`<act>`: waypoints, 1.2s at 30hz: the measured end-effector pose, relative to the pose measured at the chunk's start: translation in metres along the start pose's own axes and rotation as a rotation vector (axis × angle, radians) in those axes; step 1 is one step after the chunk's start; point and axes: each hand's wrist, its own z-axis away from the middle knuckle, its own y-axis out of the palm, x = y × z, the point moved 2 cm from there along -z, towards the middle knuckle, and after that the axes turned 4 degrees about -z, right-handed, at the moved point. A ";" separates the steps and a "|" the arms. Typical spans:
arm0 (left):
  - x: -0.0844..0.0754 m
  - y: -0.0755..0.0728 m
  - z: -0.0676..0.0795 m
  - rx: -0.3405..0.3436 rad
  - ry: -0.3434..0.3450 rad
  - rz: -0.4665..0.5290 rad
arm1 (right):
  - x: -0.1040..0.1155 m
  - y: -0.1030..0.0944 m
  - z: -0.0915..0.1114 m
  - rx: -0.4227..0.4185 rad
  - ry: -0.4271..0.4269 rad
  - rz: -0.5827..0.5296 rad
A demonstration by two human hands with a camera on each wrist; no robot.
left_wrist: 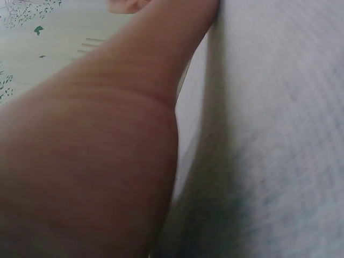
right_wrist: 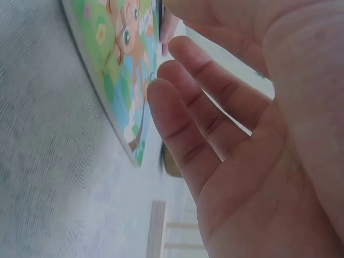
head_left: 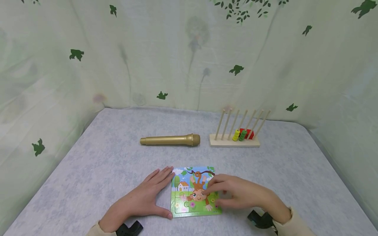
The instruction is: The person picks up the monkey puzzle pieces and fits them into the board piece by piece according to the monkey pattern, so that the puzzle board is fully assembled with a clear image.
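A square jigsaw puzzle (head_left: 192, 191) showing a hanging monkey and a small house lies flat on the cloth. My left hand (head_left: 144, 196) lies along its left edge, fingers straight, the thumb at the lower left corner. Over the right side is my right hand (head_left: 239, 191), its fingers bent loosely and fingertips close over the monkey's face. In the right wrist view, the fingers (right_wrist: 174, 115) curve beside the puzzle (right_wrist: 121, 70) with nothing in them. Mostly forearm and wrist (left_wrist: 97, 150) fill the left wrist view, hiding the left fingers.
Behind the puzzle lies a gold microphone (head_left: 168, 140). To its right stands a wooden peg rack (head_left: 218, 143) with several upright rods, yellow beads (head_left: 236, 135), green beads (head_left: 242, 135) and a red piece (head_left: 249, 133). A leaf-patterned curtain (head_left: 177, 59) hangs behind the table.
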 end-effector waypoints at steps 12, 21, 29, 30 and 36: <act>0.000 0.001 0.000 0.007 -0.016 0.001 | -0.006 -0.007 0.024 -0.037 0.071 -0.019; 0.001 0.001 0.000 0.023 -0.034 0.008 | -0.012 -0.011 0.040 -0.060 0.151 -0.056; 0.001 0.001 0.000 0.015 -0.025 0.002 | -0.020 -0.013 0.057 -0.070 0.213 -0.062; 0.001 0.001 0.000 0.013 -0.023 0.002 | -0.021 -0.013 0.059 -0.072 0.218 -0.064; 0.001 0.001 -0.001 0.004 -0.013 0.001 | -0.026 -0.013 0.073 -0.082 0.258 -0.055</act>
